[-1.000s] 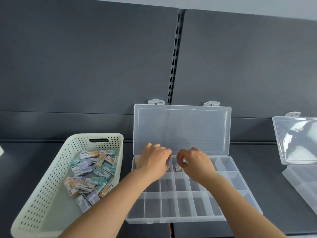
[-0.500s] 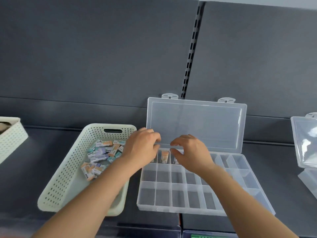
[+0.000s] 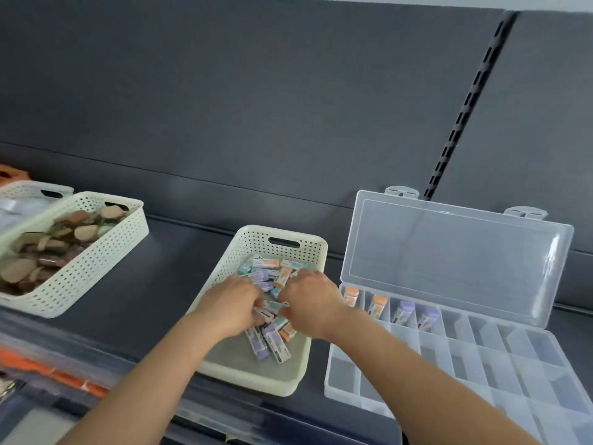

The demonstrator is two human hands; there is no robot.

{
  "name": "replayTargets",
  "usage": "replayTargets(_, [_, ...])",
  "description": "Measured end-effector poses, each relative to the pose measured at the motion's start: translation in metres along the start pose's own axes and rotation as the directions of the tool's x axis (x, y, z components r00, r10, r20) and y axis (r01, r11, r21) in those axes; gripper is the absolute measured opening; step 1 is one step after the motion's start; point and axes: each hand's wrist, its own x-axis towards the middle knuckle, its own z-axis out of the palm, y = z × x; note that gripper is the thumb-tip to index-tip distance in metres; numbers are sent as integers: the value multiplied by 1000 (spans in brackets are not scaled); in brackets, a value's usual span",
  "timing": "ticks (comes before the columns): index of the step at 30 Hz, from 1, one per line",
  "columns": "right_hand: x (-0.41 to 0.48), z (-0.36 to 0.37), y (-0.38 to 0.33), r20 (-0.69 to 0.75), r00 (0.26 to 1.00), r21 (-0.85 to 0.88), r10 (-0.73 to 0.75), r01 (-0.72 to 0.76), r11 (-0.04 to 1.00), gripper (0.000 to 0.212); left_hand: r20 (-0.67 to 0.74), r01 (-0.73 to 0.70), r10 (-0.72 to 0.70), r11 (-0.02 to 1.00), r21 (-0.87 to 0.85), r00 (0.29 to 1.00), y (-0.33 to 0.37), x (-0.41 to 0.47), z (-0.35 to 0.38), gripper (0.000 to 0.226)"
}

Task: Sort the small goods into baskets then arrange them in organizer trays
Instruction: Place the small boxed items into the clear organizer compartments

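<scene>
- Right now the erasers (image 3: 271, 274), small blocks in paper sleeves with orange, purple and teal ends, lie in a loose heap inside the cream perforated basket (image 3: 244, 242) in the middle of the dark shelf (image 3: 160, 284).
- I have both hands down in that heap. My left hand (image 3: 232, 308) is on the left side of it and my right hand (image 3: 313, 305) on the right, with the two close together.
- My left fingers (image 3: 255, 293) are bent down among the erasers, and my right fingers (image 3: 292, 284) are bent over the pile as well. I cannot tell from here whether either hand has actually caught one.
- Just to the right of the basket sits the clear organizer tray (image 3: 465, 358), its lid (image 3: 449, 252) standing open against the back panel.
- In the tray's back row, two orange-ended erasers (image 3: 351, 295) stand in the two leftmost compartments and two purple-ended erasers (image 3: 402, 311) in the next two, one per compartment.
- Well apart to the left is a second basket (image 3: 80, 277) filled with flat tan and brown pieces (image 3: 48, 245); they are too blurred for me to name.
- A third basket (image 3: 32, 187) shows just behind it at the frame's edge.
- A slotted upright (image 3: 462, 114) runs up the back panel above the tray.
</scene>
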Motion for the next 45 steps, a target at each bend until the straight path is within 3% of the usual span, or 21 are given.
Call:
replayTargets(5, [23,6,-19,166,983,-3,85,-86,996,21,-59,-16,13,999,-51,998,-15,-2,11,20])
replayTargets(10, [34,5,-21,214,963,152,165,-200,968,19,-66,11,-32,956,-293,997,-24,-5,-1,28])
replayTargets(13, [32,-1,-18,214,959,250,188,-240,938,31,-96,18,-62,914,-406,993,-28,-4,-6,30])
replayTargets(18, [25,-8,-10,87,969,417,232,-247,875,34,-115,-18,-61,808,-588,991,-28,-4,-7,29])
replayTargets(22, [7,-15,9,-105,934,536,341,-236,811,37,-171,-111,-33,639,-761,985,-16,0,-13,25])
replayTargets(27, [-29,-21,43,-183,879,681,441,-210,701,31,-277,-219,4,623,-751,961,22,3,-27,37])
replayTargets(33, [-92,-22,93,-241,739,836,629,-172,522,20,-400,-295,-79,550,-782,913,94,8,-40,26])
replayTargets(38, [-148,-13,140,-282,708,817,647,-176,549,20,-395,-327,-22,521,-789,919,166,19,-31,26])
replayTargets(45, [-201,6,183,-303,673,719,674,-303,626,20,-462,-399,103,685,-609,881,247,29,-20,17])
